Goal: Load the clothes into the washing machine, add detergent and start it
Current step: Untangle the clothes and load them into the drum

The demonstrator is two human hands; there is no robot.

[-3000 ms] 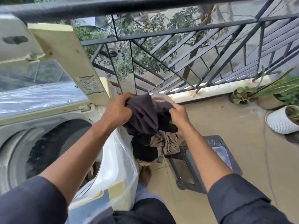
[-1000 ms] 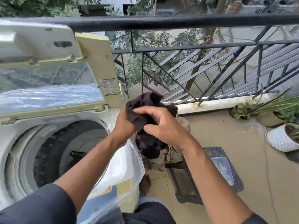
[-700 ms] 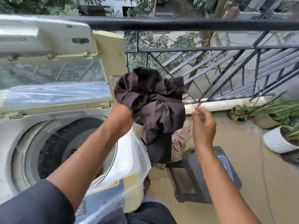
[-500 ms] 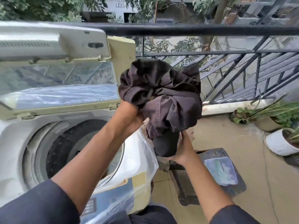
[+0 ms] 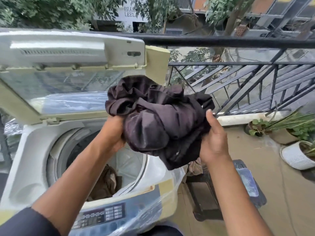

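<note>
A bundled dark garment hangs in the air above the right rim of the top-loading washing machine. My left hand grips the bundle from below on its left side. My right hand holds its right side, thumb up against the cloth. The machine's lid stands raised, and the drum is open. A brown garment lies in the drum. The control panel faces me under clear plastic wrap.
A dark plastic stool stands on the tiled floor right of the machine, with tan cloth on it. Potted plants sit at the far right. A black metal railing closes off the balcony behind.
The dark bundle has moved up off the stool and left, toward the drum. My right hand let go briefly, then took hold of the bundle's right side.
</note>
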